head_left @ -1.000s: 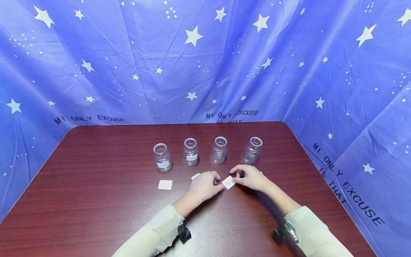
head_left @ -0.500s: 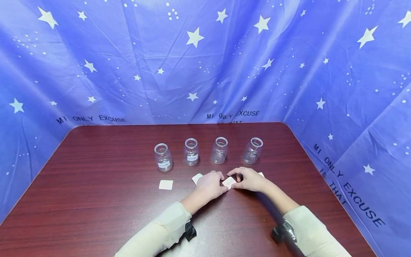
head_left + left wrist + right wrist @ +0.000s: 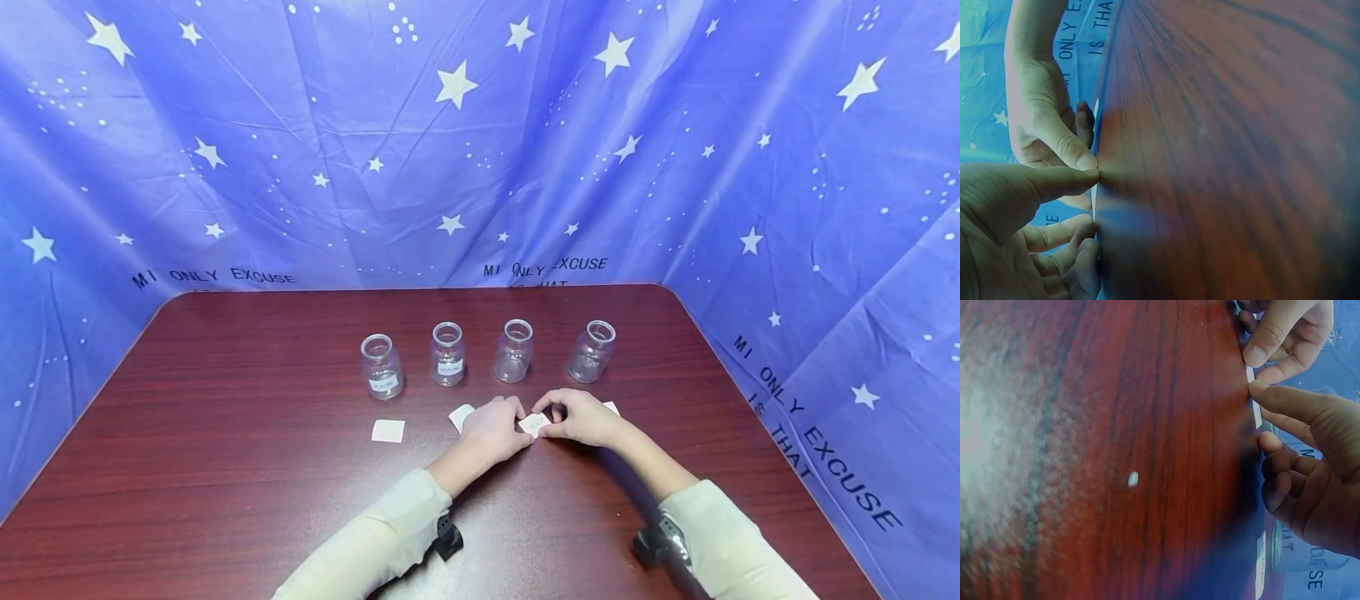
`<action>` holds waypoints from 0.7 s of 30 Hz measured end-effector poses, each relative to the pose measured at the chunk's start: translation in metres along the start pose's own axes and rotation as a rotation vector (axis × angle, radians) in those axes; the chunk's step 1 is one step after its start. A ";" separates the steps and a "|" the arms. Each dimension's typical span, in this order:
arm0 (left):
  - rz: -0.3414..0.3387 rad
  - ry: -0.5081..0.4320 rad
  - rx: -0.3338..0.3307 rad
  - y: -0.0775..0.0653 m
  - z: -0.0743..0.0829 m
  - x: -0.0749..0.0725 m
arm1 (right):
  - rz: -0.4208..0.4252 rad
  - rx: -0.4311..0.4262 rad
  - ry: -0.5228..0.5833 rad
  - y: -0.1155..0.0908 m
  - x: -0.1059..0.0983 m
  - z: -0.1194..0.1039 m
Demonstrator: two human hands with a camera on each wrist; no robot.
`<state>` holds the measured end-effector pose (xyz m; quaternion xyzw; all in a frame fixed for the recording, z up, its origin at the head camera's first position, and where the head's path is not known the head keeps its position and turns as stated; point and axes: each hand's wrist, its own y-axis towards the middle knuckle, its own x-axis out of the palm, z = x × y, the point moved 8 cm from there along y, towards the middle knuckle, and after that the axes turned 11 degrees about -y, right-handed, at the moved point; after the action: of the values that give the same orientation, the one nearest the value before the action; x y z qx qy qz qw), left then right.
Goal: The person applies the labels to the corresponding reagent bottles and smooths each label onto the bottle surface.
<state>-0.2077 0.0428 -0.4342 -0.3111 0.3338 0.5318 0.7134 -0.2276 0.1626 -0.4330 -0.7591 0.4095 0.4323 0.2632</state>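
A small white paper label [image 3: 535, 425] with faint print lies at the tabletop between both hands. My left hand [image 3: 492, 429] holds its left edge with thumb and forefinger. From the other side, my right hand [image 3: 588, 419] pinches its right edge, the thumb [image 3: 1266, 392] near the label's front. In the left wrist view the label shows only as a thin strip. Behind the hands stand the glass jars: the leftmost jar [image 3: 382, 367] and the second jar [image 3: 447, 354] bear white labels; the third jar [image 3: 513, 352] and the rightmost jar [image 3: 592, 352] show none.
One white paper piece [image 3: 387, 431] lies before the leftmost jar, another piece [image 3: 461, 417] beside my left hand. A further piece [image 3: 611, 407] is partly hidden behind my right hand. A starry blue curtain [image 3: 337, 150] surrounds the brown table [image 3: 247, 400]. A tiny white speck [image 3: 1133, 479] lies on it.
My left hand has shifted slightly right, uncovering more of the paper piece beside it. The label has turned a little and sits lower between the hands. The jars have stayed put.
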 end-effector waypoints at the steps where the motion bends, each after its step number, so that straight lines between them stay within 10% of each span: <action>1: -0.001 -0.001 -0.003 0.000 0.000 0.000 | -0.001 0.002 0.001 0.000 0.000 0.000; 21: -0.011 0.001 -0.025 0.000 0.002 0.000 | -0.029 0.031 -0.053 -0.002 -0.008 0.003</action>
<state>-0.2075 0.0448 -0.4327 -0.3221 0.3258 0.5317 0.7123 -0.2297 0.1691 -0.4279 -0.7490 0.3982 0.4419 0.2920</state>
